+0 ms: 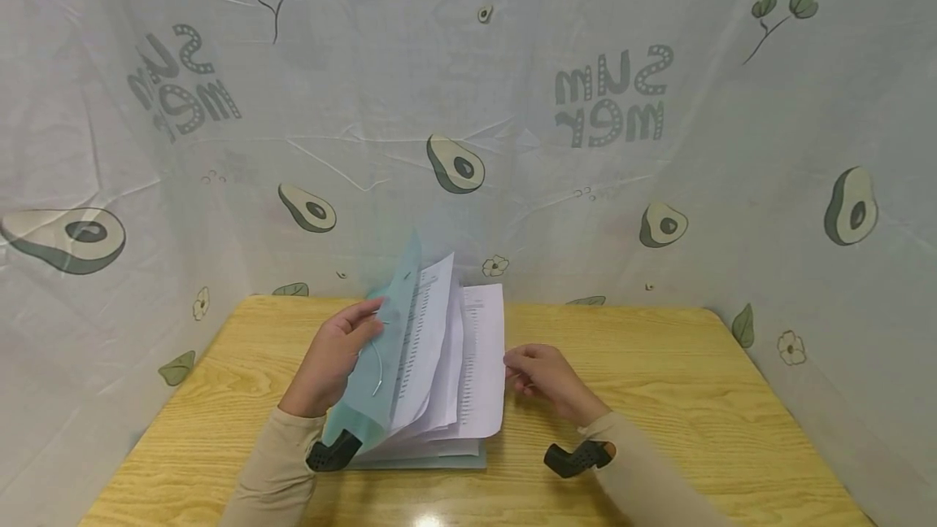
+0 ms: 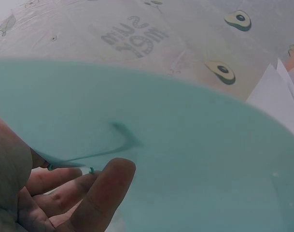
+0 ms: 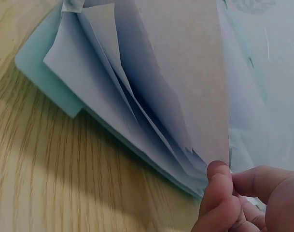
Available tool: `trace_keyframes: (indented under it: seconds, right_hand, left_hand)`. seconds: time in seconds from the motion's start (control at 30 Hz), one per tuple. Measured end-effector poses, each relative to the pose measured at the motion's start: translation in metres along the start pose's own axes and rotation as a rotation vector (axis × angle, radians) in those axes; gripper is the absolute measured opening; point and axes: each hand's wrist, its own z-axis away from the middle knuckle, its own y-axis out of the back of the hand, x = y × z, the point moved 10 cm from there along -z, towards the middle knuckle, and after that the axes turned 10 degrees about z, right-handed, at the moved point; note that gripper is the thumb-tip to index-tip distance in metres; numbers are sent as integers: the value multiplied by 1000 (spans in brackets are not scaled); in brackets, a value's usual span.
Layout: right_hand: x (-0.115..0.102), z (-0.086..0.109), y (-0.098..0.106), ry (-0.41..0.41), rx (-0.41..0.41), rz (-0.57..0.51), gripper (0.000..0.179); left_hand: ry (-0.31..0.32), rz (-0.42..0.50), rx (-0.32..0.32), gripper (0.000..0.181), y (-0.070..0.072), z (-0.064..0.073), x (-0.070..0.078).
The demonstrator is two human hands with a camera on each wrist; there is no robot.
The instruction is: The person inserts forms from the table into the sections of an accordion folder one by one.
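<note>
A teal document folder [image 1: 374, 393] lies with its cover raised and tilted, a thin white string hanging on the cover's outer face. My left hand [image 1: 337, 356] holds that cover near its middle; in the left wrist view the translucent cover [image 2: 195, 140] fills much of the picture behind the fingers. Inside the folder are several printed sheets [image 1: 424, 332], fanned and partly lifted. At their right side, my right hand [image 1: 545, 376] pinches the edge of a printed page [image 1: 481, 364] between thumb and forefinger. The right wrist view shows the pinched page [image 3: 190, 72] standing above the other papers.
The folder rests on a wood-grain table [image 1: 622, 364]. A pale curtain [image 1: 527, 210] printed with avocados and lettering hangs behind and at both sides. Dark devices [image 1: 578, 459] are worn at both wrists, over light sleeves.
</note>
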Motion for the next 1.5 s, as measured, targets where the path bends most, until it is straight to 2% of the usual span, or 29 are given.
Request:
trace_keyframes:
  seconds: [0.23, 0.5, 0.8, 1.0, 1.23, 1.43, 1.5]
  right_hand:
    - [-14, -8, -18, 54, -6, 18, 23]
    - [-28, -16, -38, 95, 33, 92, 17]
    - [-41, -24, -47, 169, 124, 262, 12]
    - [-45, -28, -52, 190, 125, 317, 10]
    - [-41, -25, -42, 192, 127, 343, 14]
    - [-27, -17, -18, 180, 70, 232, 22]
    - [-27, -13, -7, 200, 62, 231, 25]
  left_hand:
    - [-18, -15, 7, 44, -1, 0, 2]
    - [-13, 0, 7, 43, -2, 0, 2]
    - [-15, -9, 12, 43, -1, 0, 2]
    - [-7, -7, 12, 44, 0, 0, 1]
    - [-13, -18, 17, 44, 1, 0, 2]
    - [-15, -19, 21, 43, 2, 0, 3]
    - [-17, -18, 19, 43, 2, 0, 3]
